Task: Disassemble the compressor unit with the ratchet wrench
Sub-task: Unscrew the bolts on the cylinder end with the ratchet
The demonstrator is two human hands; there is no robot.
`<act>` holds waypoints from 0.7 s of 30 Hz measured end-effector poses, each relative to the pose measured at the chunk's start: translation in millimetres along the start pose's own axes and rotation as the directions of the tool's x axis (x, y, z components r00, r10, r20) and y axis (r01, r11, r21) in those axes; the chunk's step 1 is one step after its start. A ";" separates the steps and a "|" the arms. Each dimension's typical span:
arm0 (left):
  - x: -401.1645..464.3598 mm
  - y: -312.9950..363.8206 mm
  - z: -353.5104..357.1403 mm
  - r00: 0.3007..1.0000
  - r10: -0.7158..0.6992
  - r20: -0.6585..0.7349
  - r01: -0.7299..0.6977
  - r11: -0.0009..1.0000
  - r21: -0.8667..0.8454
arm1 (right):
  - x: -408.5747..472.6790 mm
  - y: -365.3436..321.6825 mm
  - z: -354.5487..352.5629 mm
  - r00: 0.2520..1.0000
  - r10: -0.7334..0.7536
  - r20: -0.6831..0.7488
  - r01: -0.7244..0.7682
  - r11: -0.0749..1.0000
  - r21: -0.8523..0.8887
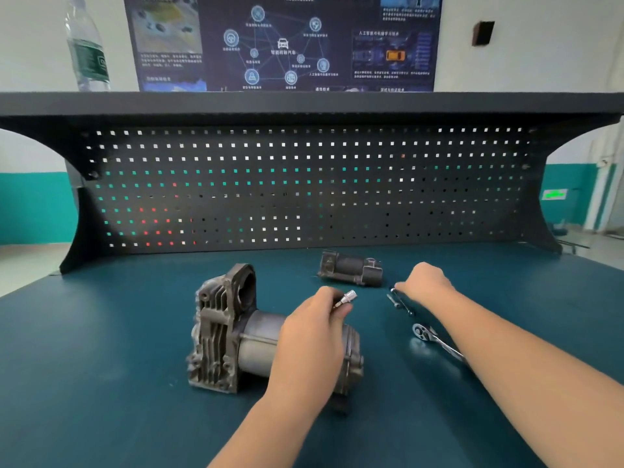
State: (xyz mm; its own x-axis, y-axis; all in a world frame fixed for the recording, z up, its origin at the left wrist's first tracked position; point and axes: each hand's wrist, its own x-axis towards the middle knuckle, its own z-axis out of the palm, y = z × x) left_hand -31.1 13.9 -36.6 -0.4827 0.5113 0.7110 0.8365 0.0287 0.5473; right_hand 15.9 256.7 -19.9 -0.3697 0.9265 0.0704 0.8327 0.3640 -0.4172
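The compressor unit (236, 336) lies on its side on the tabletop (101, 366), a grey, grimy metal casting. Its finned block with a round opening faces left and rear; a smooth cylindrical body runs to the right, ending in a darker cap partly hidden behind a hand. A smaller dark part (351, 268), also cylindrical with blocky ends, lies apart, farther back and to the right. The ratchet wrench (435, 341) lies flat on the tabletop right of the unit, its round chrome head toward the rear, its handle running forward under a forearm. A small silver bit socket (346, 298) is pinched in the left fingers above the unit. Thin dark bolts (398, 302) lie just behind the wrench head.
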 end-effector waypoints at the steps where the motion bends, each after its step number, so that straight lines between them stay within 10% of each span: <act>1: -0.1 0.0 0.2 1.000 0.023 -0.007 -0.023 1.000 -0.001 | -13.8 2.6 -9.3 0.996 0.003 0.089 0.007 0.994 -0.109; 4: 2.0 2.4 -2.0 0.999 0.013 -0.043 -0.014 0.999 -0.036 | -58.4 17.0 -22.2 0.947 0.031 0.320 0.114 0.898 -0.425; 8: 4.1 0.7 -4.1 0.997 -0.056 -0.046 0.051 0.995 -0.089 | -85.3 33.0 -14.4 0.958 0.016 0.285 0.127 0.871 -0.474; 11: 4.7 0.1 -6.0 0.995 -0.104 0.005 0.104 0.984 -0.147 | -89.5 31.3 -10.5 0.973 -0.141 0.184 0.109 0.979 0.170; 14: 6.6 -0.1 -6.3 0.986 -0.164 0.030 0.166 0.961 -0.222 | -110.2 17.1 -19.4 0.924 -0.345 0.163 0.050 0.531 0.846; 17: 7.7 -1.7 -5.8 0.987 -0.157 0.033 0.161 0.954 -0.252 | -131.0 6.8 -30.6 0.817 -0.528 0.233 -0.148 0.198 0.969; 21: 7.2 -2.0 -3.9 0.993 -0.111 0.039 0.118 0.962 -0.247 | -150.4 7.5 -34.9 0.725 -0.632 0.274 -0.234 0.148 0.961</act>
State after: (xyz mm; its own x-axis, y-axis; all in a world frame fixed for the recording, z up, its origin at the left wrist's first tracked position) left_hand -37.3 14.1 -30.9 -0.5626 0.5377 0.6280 0.6838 -0.1244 0.7190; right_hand 92.1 123.5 -2.0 -0.9071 0.4156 0.0665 -0.1860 -0.2543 -0.9491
